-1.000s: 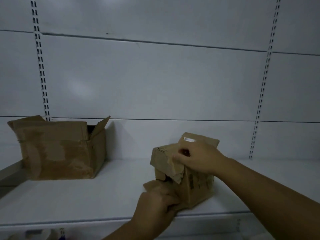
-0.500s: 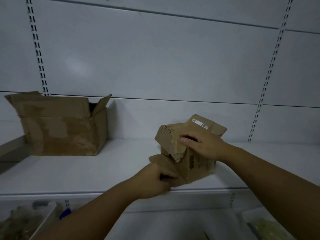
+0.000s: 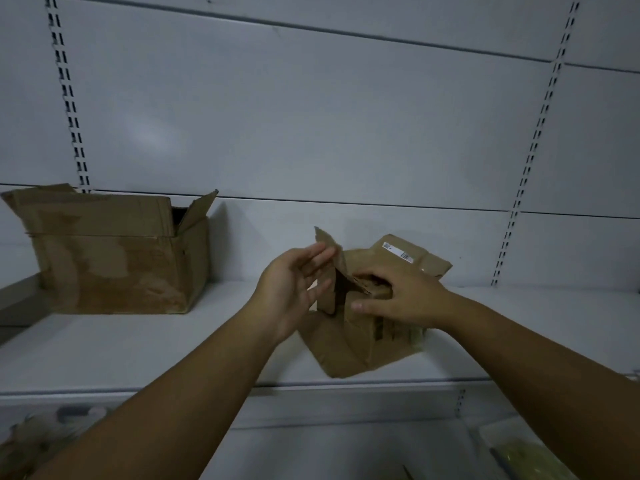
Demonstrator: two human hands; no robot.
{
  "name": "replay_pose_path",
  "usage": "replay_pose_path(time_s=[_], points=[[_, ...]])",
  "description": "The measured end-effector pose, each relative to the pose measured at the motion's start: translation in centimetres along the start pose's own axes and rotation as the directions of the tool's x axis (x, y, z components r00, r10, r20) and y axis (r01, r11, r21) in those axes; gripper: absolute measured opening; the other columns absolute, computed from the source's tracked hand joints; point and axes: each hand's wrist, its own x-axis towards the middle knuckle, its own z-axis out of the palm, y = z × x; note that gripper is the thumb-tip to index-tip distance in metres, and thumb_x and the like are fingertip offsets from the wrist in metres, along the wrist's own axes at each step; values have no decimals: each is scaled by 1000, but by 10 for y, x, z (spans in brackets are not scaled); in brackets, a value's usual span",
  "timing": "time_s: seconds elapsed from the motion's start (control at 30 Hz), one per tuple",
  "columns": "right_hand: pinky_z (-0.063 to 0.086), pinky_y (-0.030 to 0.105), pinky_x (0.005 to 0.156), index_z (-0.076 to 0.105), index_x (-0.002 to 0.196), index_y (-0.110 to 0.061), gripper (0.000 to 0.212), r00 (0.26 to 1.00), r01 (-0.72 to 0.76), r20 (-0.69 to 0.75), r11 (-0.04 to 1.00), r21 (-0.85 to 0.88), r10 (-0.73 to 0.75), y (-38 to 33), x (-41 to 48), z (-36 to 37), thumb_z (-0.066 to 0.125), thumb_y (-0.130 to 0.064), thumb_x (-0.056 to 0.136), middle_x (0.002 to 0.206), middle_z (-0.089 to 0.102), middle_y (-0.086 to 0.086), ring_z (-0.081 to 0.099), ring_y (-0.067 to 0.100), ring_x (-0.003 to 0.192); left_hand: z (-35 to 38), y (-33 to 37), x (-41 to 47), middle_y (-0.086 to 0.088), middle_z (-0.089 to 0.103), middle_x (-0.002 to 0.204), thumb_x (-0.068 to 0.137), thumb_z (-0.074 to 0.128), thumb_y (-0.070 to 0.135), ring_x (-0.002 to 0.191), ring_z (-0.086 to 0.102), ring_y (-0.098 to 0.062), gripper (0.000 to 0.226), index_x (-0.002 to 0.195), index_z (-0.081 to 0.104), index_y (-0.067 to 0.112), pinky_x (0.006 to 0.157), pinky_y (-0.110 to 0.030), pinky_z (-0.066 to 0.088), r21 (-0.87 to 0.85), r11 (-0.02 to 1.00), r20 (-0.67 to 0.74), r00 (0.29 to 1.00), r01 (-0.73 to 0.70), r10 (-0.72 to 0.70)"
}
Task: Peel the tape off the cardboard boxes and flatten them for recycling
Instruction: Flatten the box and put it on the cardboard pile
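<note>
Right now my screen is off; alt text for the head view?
The left hand touches a torn flap of a small cardboard box on a white shelf while the right hand holds it. A larger open box stands left.

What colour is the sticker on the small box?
The sticker is white with dark print, on top of the small box; head view.

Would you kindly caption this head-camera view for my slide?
Left hand touches a torn flap while right hand grips the small crumpled brown cardboard box.
</note>
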Motion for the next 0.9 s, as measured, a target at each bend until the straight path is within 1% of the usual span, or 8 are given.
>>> replay_pose_path(time_s=[0.1, 0.23, 0.33, 0.43, 0.5, 0.63, 0.73, 0.9], points=[[43, 26, 72, 54, 95, -37, 17, 990, -37, -132, 997, 67, 46, -6, 1, 7, 53, -52, 89, 92, 54, -18, 52, 7, 87, 7, 5, 1, -8, 67, 118, 92, 48, 12, 114, 60, -18, 29, 115, 63, 8, 101, -35, 43, 249, 964, 114, 991, -94, 67], [39, 29, 82, 55, 112, -35, 22, 987, -79, -120, 975, 208, 106, -1, -2, 6, 47, -44, 94, 96, 50, -19, 47, 6, 93, -14, -3, 13, -6, 72, 95, 88, 59, 3, 97, 67, -23, 16, 92, 70, 13, 87, -32, 54, 675, 688, -107, 887, -266, 448], [37, 24, 83, 55, 106, -42, 14, 991, -68, -93, 955, 290, 99, 8, 0, 3, 51, -44, 93, 101, 53, -19, 49, 6, 96, -32, -18, 29, -5, 63, 119, 86, 68, 16, 111, 59, -22, 36, 121, 61, 11, 97, -36, 49, 848, 517, -108, 917, -117, 385], [35, 14, 73, 53, 100, -45, 9, 996, -49, -47, 935, 352, 70, 9, 4, 3, 54, -40, 92, 97, 51, -28, 49, -5, 89, -36, -34, 43, 0, 50, 136, 76, 76, 39, 118, 53, -22, 77, 140, 40, 15, 95, -35, 47, 934, 356, -54, 977, -23, 205], [37, 18, 76, 54, 100, -44, 10, 997, -61, -27, 923, 381, 77, 10, 7, 4, 55, -40, 91, 97, 52, -26, 50, -2, 91, -34, -39, 47, 2, 53, 131, 74, 77, 42, 107, 58, -20, 77, 138, 40, 17, 86, -30, 52, 964, 264, -34, 963, -39, 266], [37, 27, 88, 58, 96, -42, 8, 994, -93, -4, 898, 430, 105, 15, 10, 2, 56, -35, 91, 103, 58, -15, 53, 11, 100, -56, -25, 45, 5, 65, 106, 86, 63, 9, 81, 65, -16, 44, 129, 55, 11, 68, -21, 55, 894, 429, 40, 978, -127, 205], [40, 32, 91, 60, 96, -37, 7, 993, -114, 20, 906, 408, 116, 17, 11, 3, 58, -37, 89, 109, 60, -5, 54, 17, 103, -85, -10, 44, -9, 70, 87, 79, 74, 15, 71, 64, -20, 16, 93, 68, 10, 68, -33, 56, 929, 361, -70, 922, -79, 382], [44, 39, 94, 60, 90, -39, 3, 989, -146, 30, 923, 356, 145, 13, 19, 8, 59, -40, 87, 110, 61, 0, 55, 20, 102, -81, -13, 37, 1, 49, 63, 73, 79, 23, 57, 45, -16, 37, 71, 43, 15, 52, -27, 36, 983, 183, -106, 815, 0, 569]])
